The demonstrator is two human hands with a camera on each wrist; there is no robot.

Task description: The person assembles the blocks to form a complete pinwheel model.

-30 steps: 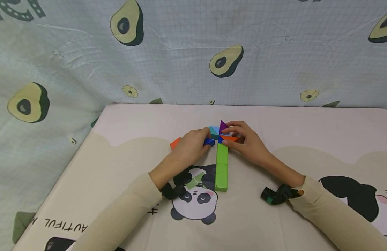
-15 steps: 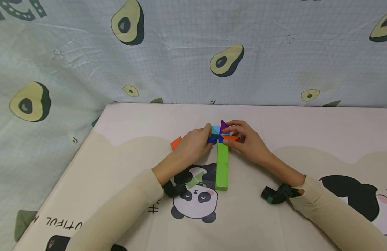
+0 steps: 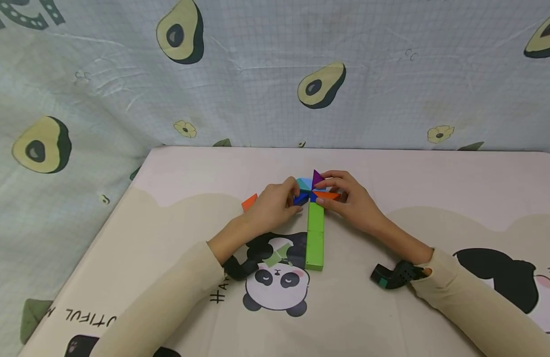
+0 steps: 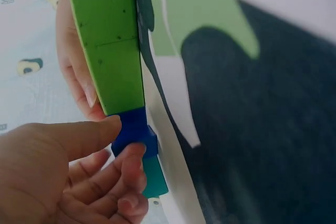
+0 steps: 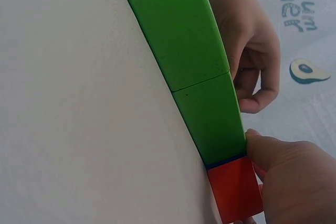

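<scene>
My left hand point(image 3: 272, 206) is beside a dark blue triangular block point(image 3: 301, 199), with thumb and index fingertip at its edges. In the left wrist view, these fingertips overlap the dark blue face. My right hand point(image 3: 350, 198) grips an orange triangular block point(image 3: 327, 196), its thumb at the near side and fingers behind. Under those fingers stands a purple triangular block point(image 3: 317, 178). Teal point(image 3: 303, 184) and light blue point(image 3: 307, 182) pieces adjoin, all meeting in a pinwheel shape. Two green blocks point(image 3: 315, 235) lie end to end below it like a stem.
Another orange block point(image 3: 249, 202) lies left of my left hand, partly hidden by it. The cloth-covered table point(image 3: 355, 307) bears panda prints. Behind its far edge hangs a curtain point(image 3: 257, 74) printed with avocados.
The dark blue block has shifted slightly right, up to the pinwheel's centre. My left hand moved right with it, then drew slightly back left. My right hand has stayed in place.
</scene>
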